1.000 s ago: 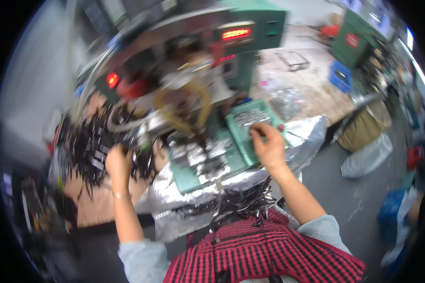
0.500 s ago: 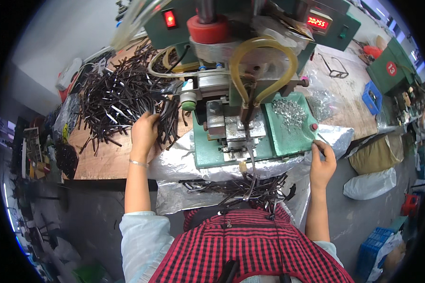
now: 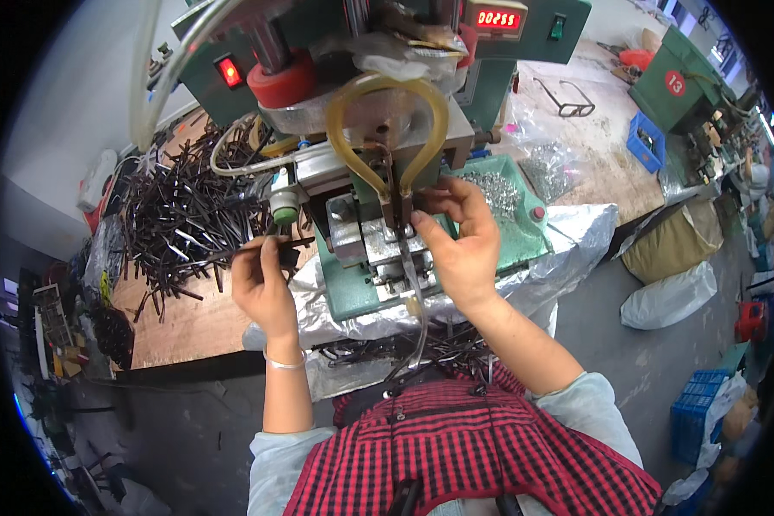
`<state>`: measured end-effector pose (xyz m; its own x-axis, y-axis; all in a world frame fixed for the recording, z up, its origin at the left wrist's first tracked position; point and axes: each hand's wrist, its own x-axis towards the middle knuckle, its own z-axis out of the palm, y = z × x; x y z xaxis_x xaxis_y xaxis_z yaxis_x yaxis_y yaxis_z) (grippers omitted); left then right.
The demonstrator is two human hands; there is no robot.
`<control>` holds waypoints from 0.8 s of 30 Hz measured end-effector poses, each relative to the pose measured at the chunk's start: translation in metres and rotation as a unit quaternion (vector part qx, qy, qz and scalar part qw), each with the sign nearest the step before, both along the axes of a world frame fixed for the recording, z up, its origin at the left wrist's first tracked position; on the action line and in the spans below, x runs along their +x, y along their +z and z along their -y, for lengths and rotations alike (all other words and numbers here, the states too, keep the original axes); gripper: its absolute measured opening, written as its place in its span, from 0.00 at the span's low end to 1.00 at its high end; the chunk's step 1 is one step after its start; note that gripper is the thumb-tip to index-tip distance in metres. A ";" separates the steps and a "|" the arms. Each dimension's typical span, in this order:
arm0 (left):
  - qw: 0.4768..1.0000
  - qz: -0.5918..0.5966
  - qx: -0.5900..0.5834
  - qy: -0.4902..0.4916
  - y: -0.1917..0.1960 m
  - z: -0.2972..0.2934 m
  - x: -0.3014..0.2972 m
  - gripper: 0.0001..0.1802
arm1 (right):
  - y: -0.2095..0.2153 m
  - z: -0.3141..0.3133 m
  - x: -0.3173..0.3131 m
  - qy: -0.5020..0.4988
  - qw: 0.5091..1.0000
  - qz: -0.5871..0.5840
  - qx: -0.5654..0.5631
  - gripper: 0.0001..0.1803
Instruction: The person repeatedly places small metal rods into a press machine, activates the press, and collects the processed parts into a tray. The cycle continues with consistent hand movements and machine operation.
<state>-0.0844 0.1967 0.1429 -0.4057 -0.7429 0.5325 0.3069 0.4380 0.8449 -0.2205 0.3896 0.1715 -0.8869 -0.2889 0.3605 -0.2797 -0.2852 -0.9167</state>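
Note:
My left hand [image 3: 265, 288] pinches a dark slender strip [image 3: 297, 243] between thumb and fingers, at the near right edge of a heap of similar strips [image 3: 189, 202]. My right hand [image 3: 466, 249] is at the press's small metal fixture [image 3: 385, 245], thumb and forefinger bent close together beside the two upright jaws. What those fingertips hold, if anything, is too small to make out. A yellowish hose [image 3: 439, 129] loops down to the jaws. From the fixture a clear strip or tube [image 3: 419, 318] hangs toward my apron.
Right of the fixture stands a green tray [image 3: 533, 245] with small shiny metal pieces [image 3: 497, 191] and a red button [image 3: 537, 213]. Foil [image 3: 576, 236] covers the table's front edge. More dark strips [image 3: 447, 348] lie before my apron. Glasses [image 3: 572, 107] and a blue box [image 3: 645, 142] are farther right.
My left hand has drawn back from the heap with a strip in its fingers. My right hand has left the tray's corner by the red button and moved left to the fixture. The view has shifted.

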 end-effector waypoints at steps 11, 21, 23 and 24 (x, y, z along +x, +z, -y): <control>0.853 -0.013 -0.504 -0.138 0.052 -0.062 -0.011 0.16 | 0.049 -0.030 0.029 0.091 0.989 -0.020 0.111 0.33; 0.799 -0.040 -0.582 -0.144 0.046 -0.065 -0.040 0.15 | -0.060 -0.099 -0.097 -0.175 0.965 -0.070 0.181 0.24; 0.801 -0.041 -0.581 -0.138 0.046 -0.064 -0.041 0.15 | -0.060 -0.109 -0.083 -0.168 0.955 -0.071 0.232 0.17; 0.799 -0.045 -0.584 -0.136 0.046 -0.063 -0.043 0.15 | -0.052 -0.111 -0.068 -0.167 0.932 -0.068 0.314 0.14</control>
